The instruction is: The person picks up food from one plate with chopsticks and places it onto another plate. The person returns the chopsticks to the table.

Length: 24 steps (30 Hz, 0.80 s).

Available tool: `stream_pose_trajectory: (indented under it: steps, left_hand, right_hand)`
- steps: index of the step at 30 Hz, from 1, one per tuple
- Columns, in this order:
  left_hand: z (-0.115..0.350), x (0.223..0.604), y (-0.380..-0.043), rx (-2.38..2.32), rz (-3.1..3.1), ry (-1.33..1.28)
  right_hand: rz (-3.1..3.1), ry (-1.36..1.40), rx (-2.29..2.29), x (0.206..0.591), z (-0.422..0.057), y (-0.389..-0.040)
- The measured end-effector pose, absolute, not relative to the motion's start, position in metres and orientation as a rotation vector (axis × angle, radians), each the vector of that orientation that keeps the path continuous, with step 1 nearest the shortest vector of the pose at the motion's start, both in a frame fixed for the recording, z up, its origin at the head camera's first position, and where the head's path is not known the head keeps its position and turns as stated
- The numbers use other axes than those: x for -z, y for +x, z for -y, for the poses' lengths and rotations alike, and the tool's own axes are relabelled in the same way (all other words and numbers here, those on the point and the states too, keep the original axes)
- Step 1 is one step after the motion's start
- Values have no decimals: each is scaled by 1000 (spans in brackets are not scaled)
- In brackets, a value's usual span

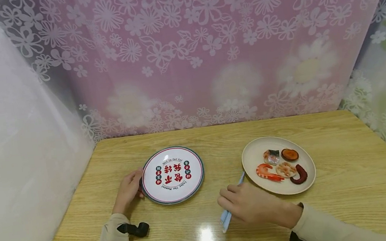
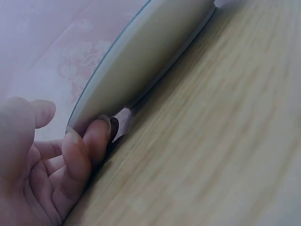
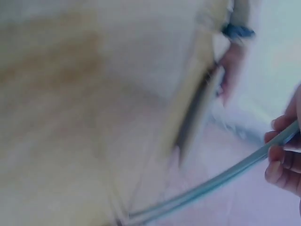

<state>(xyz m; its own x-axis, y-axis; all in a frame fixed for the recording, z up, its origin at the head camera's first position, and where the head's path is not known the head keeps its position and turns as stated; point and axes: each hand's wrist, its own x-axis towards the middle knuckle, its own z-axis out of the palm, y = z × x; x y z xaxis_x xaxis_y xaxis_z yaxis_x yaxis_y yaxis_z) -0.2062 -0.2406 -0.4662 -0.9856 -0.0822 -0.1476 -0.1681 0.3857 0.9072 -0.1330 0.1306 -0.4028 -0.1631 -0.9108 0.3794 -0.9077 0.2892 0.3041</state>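
Note:
At the left rim of a white plate [image 1: 175, 194] with red lettering and a green edge is my left hand [image 1: 128, 191]. In the left wrist view, its curled fingers [image 2: 77, 153] lie against the underside of the rim, with the thumb apart from the plate. Right of the plate, my right hand [image 1: 246, 205] grips slim light-blue tongs [image 1: 225, 218]. The right wrist view shows two long arms of the tongs [image 3: 211, 186] running out from the pinching fingers. Between the hand and a cream plate [image 1: 248, 152], the tongs' far end comes close to the rim.
On the cream plate sit a shrimp [image 1: 268, 173], a nori-wrapped piece [image 1: 272, 157], a brown round piece [image 1: 289, 154], a pale round piece [image 1: 286, 169] and a dark red curved piece [image 1: 299, 175]. A floral curtain [image 1: 206, 53] stands behind the wooden table [image 1: 217, 137].

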Motion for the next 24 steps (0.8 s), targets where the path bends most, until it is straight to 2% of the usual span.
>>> stream_pose_trajectory:
  steps: [13,24]
  left_hand:
    - [240,469,-206,-1681,-2558,-231]
    - [242,468,-209,-1641,-2574,-218]
  right_hand:
    - [2012,1140,-899,360,-185,-160]
    - [2064,711,-1079,329,-240,-176]
